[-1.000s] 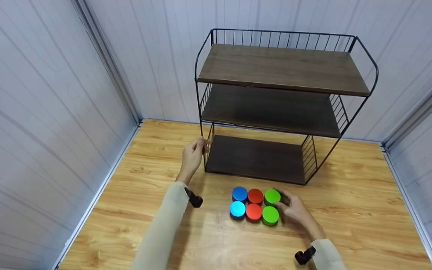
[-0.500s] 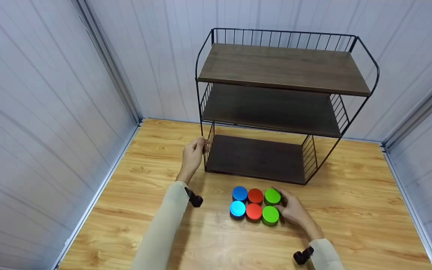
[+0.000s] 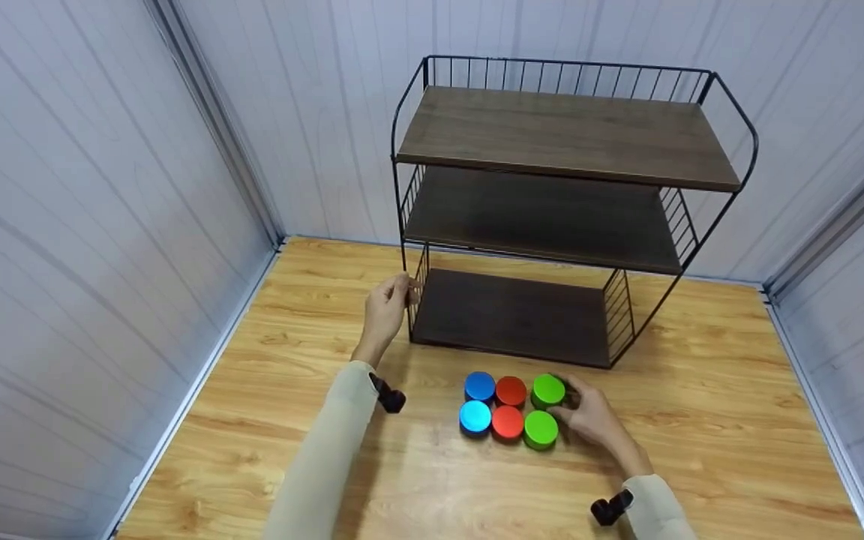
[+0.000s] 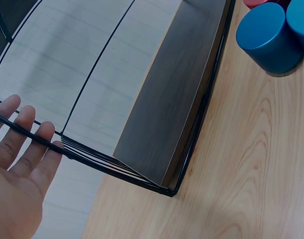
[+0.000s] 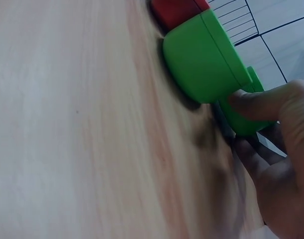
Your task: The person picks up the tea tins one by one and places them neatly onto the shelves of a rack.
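Observation:
Low on the left side of a black wire shelf rack (image 3: 552,142), my left hand (image 3: 385,311) holds the upright. Its fingers lie around the bar (image 4: 99,167) in the left wrist view. My right hand (image 3: 589,415) grips the far green canister (image 3: 548,390) between thumb and fingers, from its right side. In the right wrist view that canister (image 5: 241,117) is partly hidden behind the near green canister (image 5: 204,57). Two red canisters (image 3: 508,424) stand left of the green pair. Two blue canisters (image 3: 475,417) end the rows on the left.
Three dark wooden boards, including the bottom shelf (image 3: 514,315), span the rack, and wire rails edge them. The canisters stand on the wood-grain surface (image 3: 724,420) before the rack. White panel walls (image 3: 87,225) rise at the left, back and right.
The right-hand fingers have closed in on the far green canister. It has shifted slightly right, leaving a gap beside the far red one. The left hand has stayed in place.

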{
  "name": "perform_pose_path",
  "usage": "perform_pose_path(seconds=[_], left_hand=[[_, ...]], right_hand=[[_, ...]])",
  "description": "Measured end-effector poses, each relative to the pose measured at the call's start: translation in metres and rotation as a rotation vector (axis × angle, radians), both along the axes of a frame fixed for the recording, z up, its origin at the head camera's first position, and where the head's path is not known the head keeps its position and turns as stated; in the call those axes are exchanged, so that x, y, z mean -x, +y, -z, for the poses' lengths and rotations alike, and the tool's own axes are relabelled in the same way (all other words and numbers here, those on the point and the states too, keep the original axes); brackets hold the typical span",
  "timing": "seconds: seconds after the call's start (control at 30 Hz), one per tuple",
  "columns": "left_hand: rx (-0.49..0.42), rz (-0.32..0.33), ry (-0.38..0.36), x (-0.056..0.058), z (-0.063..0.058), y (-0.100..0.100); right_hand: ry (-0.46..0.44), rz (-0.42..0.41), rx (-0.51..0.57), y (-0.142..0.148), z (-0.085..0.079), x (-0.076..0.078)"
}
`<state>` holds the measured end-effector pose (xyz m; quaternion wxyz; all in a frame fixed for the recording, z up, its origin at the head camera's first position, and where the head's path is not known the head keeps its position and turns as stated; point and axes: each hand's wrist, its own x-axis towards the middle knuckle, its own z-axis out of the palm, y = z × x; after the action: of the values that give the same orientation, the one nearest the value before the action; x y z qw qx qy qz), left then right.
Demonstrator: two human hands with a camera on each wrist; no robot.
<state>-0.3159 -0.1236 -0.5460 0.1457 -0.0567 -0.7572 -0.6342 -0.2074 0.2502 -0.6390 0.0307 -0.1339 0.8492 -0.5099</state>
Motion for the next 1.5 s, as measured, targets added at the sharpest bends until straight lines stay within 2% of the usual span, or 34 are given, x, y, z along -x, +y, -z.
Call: perform_pose_path(seconds=[0.23, 0.47, 0.7, 0.87, 1.13, 1.37, 1.5], left_hand=[[0.022, 0.003, 0.033, 0.003, -0.001, 0.0], [0.004, 0.003, 0.015, 0.002, -0.002, 0.001], [-0.011, -0.029, -0.003, 0.003, -0.001, 0.005], [-0.027, -0.034, -0.013, 0.002, -0.002, 0.007], [-0.035, -0.005, -0.012, -0.003, 0.003, 0.0], [0.017, -0.028, 0.009, -0.001, 0.003, 0.001], [0.042, -0.023, 0.035, 0.0, 0.005, 0.001]], right_hand=[[0.038, 0.008, -0.011, 0.007, -0.014, 0.003], [0.067, 0.015, 0.039, 0.01, -0.04, 0.004], [0.257, 0.045, -0.02, 0.009, -0.07, 0.005], [0.385, 0.026, -0.08, 0.009, -0.095, 0.007], [0.456, -0.027, -0.07, 0.006, -0.139, 0.009], [0.603, -0.079, -0.096, 0.006, -0.173, 0.013], [0.657, -0.091, -0.11, 0.007, -0.196, 0.013]])
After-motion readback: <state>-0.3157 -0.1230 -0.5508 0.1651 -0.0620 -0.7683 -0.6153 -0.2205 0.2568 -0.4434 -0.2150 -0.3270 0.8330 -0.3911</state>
